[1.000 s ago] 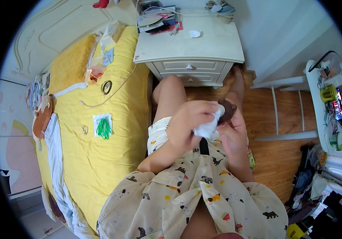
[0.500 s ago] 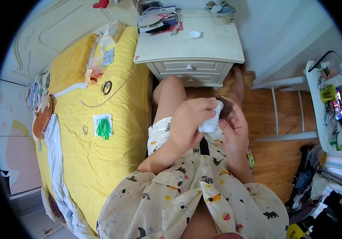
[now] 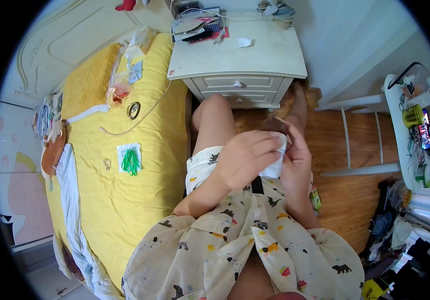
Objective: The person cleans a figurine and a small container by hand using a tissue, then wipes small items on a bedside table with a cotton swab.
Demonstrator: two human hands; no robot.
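Over my lap, my left hand presses a white tissue or cloth with its fingers. The cloth lies against a small dark brown object, whose top shows above my fingers. My right hand holds the brown object from the other side, its fingers curled round it. Most of the brown object is hidden between the two hands, and its shape is hard to make out.
On the left, a yellow bed bears green bands on a white packet, a round dark ring and a cable. A white nightstand stands ahead. At the right are a white table and a clothes pile.
My left hand and the white cloth have moved slightly right, further over the brown object. My right hand has shifted a little, and less of the brown object shows.
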